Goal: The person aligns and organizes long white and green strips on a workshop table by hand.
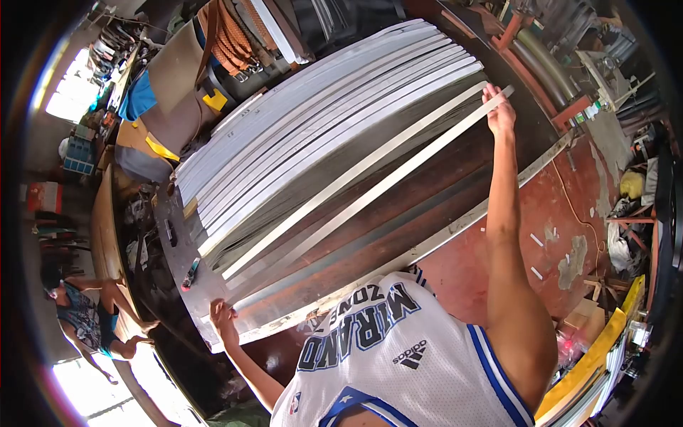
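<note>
- Between the two hands, a pale held strip (420, 161) runs slantwise over the desk (533, 136), one end at the right hand (499, 109) and the other trailing, blurred, toward the left hand (223, 314).
- The right hand, on an outstretched arm, grips the held strip near its end, which pokes out a little past the fingers.
- The left hand is near the desk's close left corner with its fingers curled in; whether it pinches the strip's blurred end cannot be told.
- Just beyond the held strip, a second strip (359, 166) lies nearly alongside, its upper end near the right hand's fingertips; whether they touch it is unclear.
- Farther out from both hands, a broad stack (320, 107) of long layers with white edges covers much of the desk.
- Near the left hand, slightly beyond it, a tool with a red end (191, 274) rests on the desk.
- Well beyond the left hand, braided belts (229, 39) hang together past the stack.
- Off to the left of the left hand, well apart, another person (87, 320) sits.
- To the right of the right arm, a thin orange cable (567, 191) trails over the red floor (498, 249).
</note>
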Available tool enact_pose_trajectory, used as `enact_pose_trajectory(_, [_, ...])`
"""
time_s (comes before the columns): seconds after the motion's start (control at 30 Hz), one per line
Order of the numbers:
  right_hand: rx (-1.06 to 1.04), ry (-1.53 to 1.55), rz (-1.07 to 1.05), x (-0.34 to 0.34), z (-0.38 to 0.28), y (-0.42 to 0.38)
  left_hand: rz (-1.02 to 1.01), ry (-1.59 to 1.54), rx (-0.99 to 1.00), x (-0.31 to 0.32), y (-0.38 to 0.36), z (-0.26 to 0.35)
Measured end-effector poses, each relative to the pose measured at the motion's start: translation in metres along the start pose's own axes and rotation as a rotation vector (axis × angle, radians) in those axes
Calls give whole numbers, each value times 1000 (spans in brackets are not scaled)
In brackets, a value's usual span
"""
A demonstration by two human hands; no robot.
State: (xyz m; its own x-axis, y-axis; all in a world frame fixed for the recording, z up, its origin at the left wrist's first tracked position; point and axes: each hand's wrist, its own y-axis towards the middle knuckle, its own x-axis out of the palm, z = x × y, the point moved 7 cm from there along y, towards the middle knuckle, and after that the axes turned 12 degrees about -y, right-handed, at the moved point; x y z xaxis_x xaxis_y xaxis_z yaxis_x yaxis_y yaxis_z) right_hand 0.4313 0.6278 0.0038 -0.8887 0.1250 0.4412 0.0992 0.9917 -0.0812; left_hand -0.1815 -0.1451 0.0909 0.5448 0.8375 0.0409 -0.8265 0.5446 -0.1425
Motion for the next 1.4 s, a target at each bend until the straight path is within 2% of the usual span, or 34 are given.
enact_pose_trajectory(0.03, [-5, -43, 23, -4, -10, -4, -3, -78, -65, -15, -4, -4])
enact_pose_trajectory(0.13, [43, -189, 95, -19, -21, -25, 214, -303, -137, -64, -13, -21])
enact_pose_trajectory(0.17, [47, -266, 113, -26, -21, -31, 222, -376, -127, -77, -15, -24])
enact_pose_trajectory(0.2, [70, -299, 148, -26, -23, -45, 146, -483, -132, -96, -12, -35])
enact_pose_trajectory(0.23, [106, -244, 139, -26, -20, -55, 73, -590, -136, -112, -7, -45])
enact_pose_trajectory(0.3, [93, -31, 53, -29, -8, -67, 277, -729, -154, -140, -8, -60])
enact_pose_trajectory(0.4, [114, 136, -48, -41, 0, -95, 309, -835, -155, -160, -14, -70])
enact_pose_trajectory(0.47, [132, 194, -74, -50, 6, -111, 355, -1011, -59, -173, -26, -70])
enact_pose_trajectory(0.5, [121, 203, -88, -53, 5, -120, 355, -1009, -68, -192, -30, -81])
enact_pose_trajectory(0.57, [118, 173, -146, -62, 1, -138, 208, -1010, -27, -216, -34, -93])
enact_pose_trajectory(0.63, [100, 86, 62, -45, -19, -168, 267, -935, -30, -220, -41, -97])
enact_pose_trajectory(0.67, [99, 80, 64, -50, -19, -170, 360, -846, -56, -229, -44, -101])
enact_pose_trajectory(0.7, [77, 62, -6, -51, -20, -171, 453, -756, -81, -237, -49, -102])
enact_pose_trajectory(0.77, [51, 41, -76, -48, -24, -175, 478, -732, -113, -226, -50, -101])
enact_pose_trajectory(0.83, [46, 28, -162, -39, -28, -182, 620, -541, -9, -217, -55, -88])
enact_pose_trajectory(0.93, [57, 4, -106, -51, -28, -182, 515, -650, -85, -256, -41, -124])
enact_pose_trajectory(1.0, [34, 53, -38, -57, -23, -177, 471, -476, -212, -264, -40, -128])
enact_pose_trajectory(1.03, [21, 155, -142, -63, -23, -174, 394, -291, -156, -263, -39, -123])
enact_pose_trajectory(1.1, [28, 261, -183, -76, -22, -169, 444, -395, -122, -250, -36, -110])
enact_pose_trajectory(1.17, [111, 247, -55, -116, -2, -150, 378, -449, -72, -237, -31, -95])
enact_pose_trajectory(1.23, [118, 104, 122, -142, 13, -147, 423, -465, -232, -228, -39, -86])
enact_pose_trajectory(1.4, [165, -256, 259, -132, 21, -182, 410, -211, -271, -217, -38, -58])
